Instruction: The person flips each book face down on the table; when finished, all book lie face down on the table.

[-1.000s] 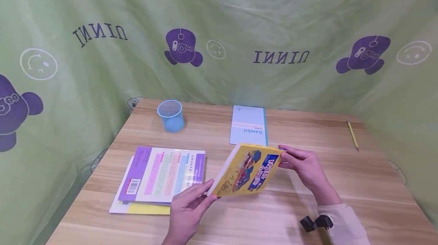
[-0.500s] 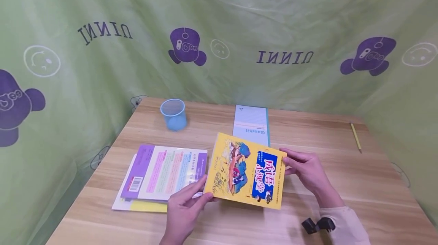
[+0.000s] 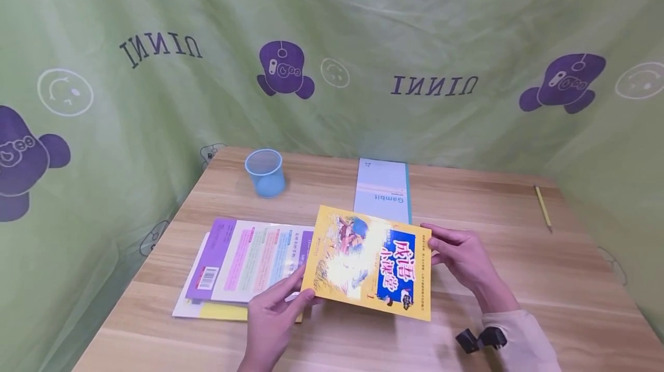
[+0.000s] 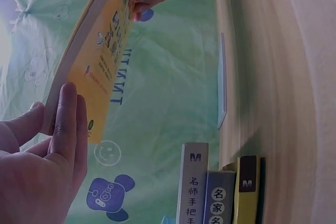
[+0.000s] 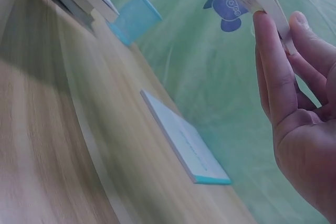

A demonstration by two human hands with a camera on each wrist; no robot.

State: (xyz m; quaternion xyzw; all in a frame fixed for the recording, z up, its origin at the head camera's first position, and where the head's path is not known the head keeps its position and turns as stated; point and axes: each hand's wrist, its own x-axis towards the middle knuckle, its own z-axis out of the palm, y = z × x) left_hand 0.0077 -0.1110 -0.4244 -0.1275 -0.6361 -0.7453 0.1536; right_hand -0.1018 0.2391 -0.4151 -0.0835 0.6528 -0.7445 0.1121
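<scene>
A yellow book (image 3: pixel 337 291) with a blue title panel is held above the table, its cover tilted up and shining with glare. My left hand (image 3: pixel 271 319) pinches its left edge, thumb on the cover and fingers beneath. At the opposite edge my right hand (image 3: pixel 463 254) grips it the same way. The left wrist view shows the book's page edge (image 4: pixel 73 51) between thumb and fingers. Left of the held book lies a stack of books, a purple and white one (image 3: pixel 259 259) on top and a partly covered yellow one (image 3: pixel 223 311) below.
A blue mesh cup (image 3: pixel 267 179) stands at the back left of the wooden table (image 3: pixel 477 199). Behind the held book lies a white "Gambit" notebook (image 3: pixel 383 184), partly hidden. A yellow pencil (image 3: pixel 542 209) rests at the far right. A green printed curtain (image 3: pixel 363 26) encloses the table.
The yellow book has turned from a steep slant to a flatter pose with its cover facing up towards the head camera. Both hands keep their hold; the left has shifted slightly.
</scene>
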